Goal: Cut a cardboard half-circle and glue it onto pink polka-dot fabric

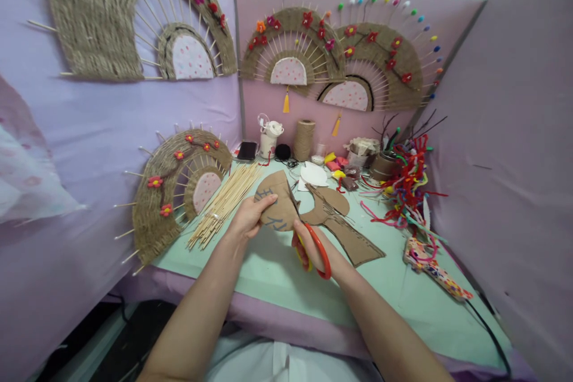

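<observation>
Cutting in progress, apparently unfinished: a flat brown cardboard piece with blue markings above a pale green tabletop.
The left hand pinches the piece; the right hand grips red-and-yellow-handled scissors at its edge. A flared brown cardboard shape lies beside, seemingly already cut. Blade contact is hard to make out.

Far wall: two twine fans, overlapping. Twine spool at table's far side, black yarn ball just left. Right: pipe-cleaner heap; nearer, patterned glue gun.

green tabletop with sticks, cardboard cutouts, twine
</observation>
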`<state>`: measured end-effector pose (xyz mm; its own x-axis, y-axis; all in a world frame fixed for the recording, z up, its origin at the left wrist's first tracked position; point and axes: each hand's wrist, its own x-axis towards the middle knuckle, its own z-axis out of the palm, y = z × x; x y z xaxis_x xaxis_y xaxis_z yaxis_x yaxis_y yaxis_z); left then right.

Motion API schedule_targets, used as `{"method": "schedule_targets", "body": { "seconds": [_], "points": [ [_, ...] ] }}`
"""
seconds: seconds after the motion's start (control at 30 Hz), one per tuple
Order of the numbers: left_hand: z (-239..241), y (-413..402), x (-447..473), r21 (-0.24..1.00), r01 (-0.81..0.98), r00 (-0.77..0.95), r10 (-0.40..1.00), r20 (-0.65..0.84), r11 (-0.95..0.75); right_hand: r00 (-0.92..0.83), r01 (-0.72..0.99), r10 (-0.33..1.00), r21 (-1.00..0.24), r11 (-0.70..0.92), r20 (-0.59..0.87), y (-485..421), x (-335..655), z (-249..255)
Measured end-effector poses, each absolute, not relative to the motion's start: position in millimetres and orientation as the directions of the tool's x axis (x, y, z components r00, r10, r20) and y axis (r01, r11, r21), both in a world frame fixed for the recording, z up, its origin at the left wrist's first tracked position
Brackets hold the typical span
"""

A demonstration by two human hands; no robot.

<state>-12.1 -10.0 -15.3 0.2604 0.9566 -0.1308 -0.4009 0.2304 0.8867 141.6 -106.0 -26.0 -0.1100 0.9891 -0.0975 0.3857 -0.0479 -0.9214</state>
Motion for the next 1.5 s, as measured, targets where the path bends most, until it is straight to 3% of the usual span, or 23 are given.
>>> {"method": "schedule_targets", "body": {
  "seconds": [0.53, 0.9, 1.13, 1.5],
  "points": [
    [-7.9, -12.9, -12.8, 0.884, -0.411, 0.243, 0.962, -0.127, 0.221, -0.007, 0.268, 1.0, -0.963, -0.024, -0.027, -110.8, 126.8, -32.3],
    [-15.6, -10.8, -14.2, 0.892, -0.399, 0.278, 0.955, -0.104, 0.214, 0.003, 0.363, 0.998, -0.93, -0.062, -0.065, -110.6, 129.6, -31.8],
    [-3.2, 3.5, -26.0, 0.92, -0.283, 0.353, 0.921, -0.163, 0.271, -0.003, 0.374, 0.997, -0.924, -0.072, -0.079, -108.9, 132.2, -33.8],
    [15.7, 9.8, -31.9, 0.977, -0.098, 0.381, 0.914, -0.139, 0.189, -0.081, 0.389, 0.995, -0.921, -0.027, -0.064, -114.6, 130.0, -24.7]
  ]
}}
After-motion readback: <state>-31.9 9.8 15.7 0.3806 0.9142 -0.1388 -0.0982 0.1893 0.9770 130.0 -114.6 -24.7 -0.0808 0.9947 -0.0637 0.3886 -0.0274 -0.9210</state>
